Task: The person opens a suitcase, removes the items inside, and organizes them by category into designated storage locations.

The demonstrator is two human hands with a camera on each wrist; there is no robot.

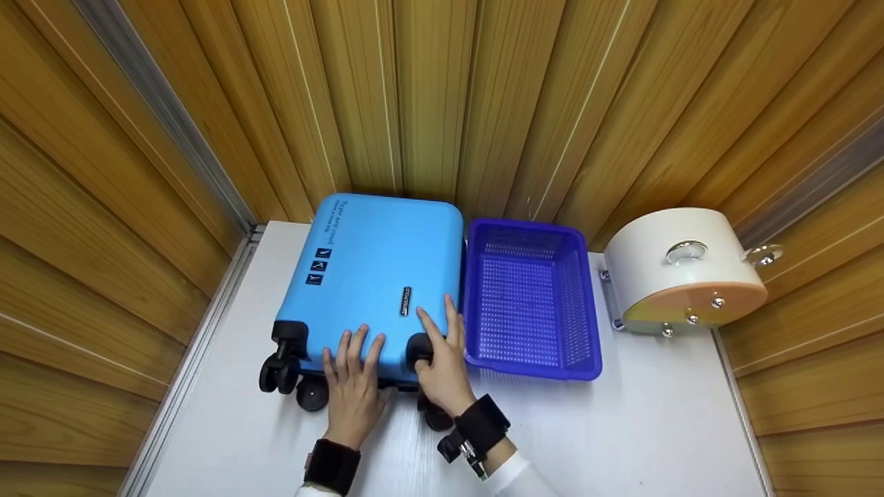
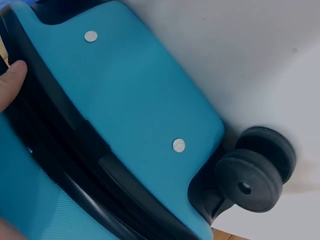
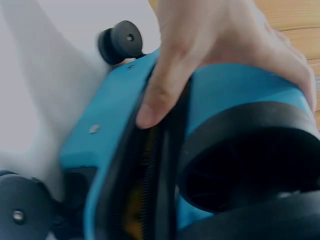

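A blue hard-shell suitcase (image 1: 383,252) lies flat, its wheeled end toward me. Spread over its lid near that end is my left hand (image 1: 353,393), fingers straight. In the left wrist view a thumb (image 2: 11,82) touches the black zip seam (image 2: 85,145). My right hand (image 1: 445,369) lies over the near right corner beside a black wheel housing (image 1: 418,351), fingers extended on the lid. Its thumb (image 3: 157,102) presses at the seam in the right wrist view, where zip teeth (image 3: 149,185) and something yellow (image 3: 132,210) show in a gap.
Right beside the suitcase stands a purple perforated basket (image 1: 595,331). Farther right, a white rounded box (image 1: 666,238) with metal knobs sits on the white table (image 1: 587,435). Wood-look panels (image 1: 428,90) rise behind and at both sides. Black wheels (image 1: 280,373) jut from the suitcase's near end.
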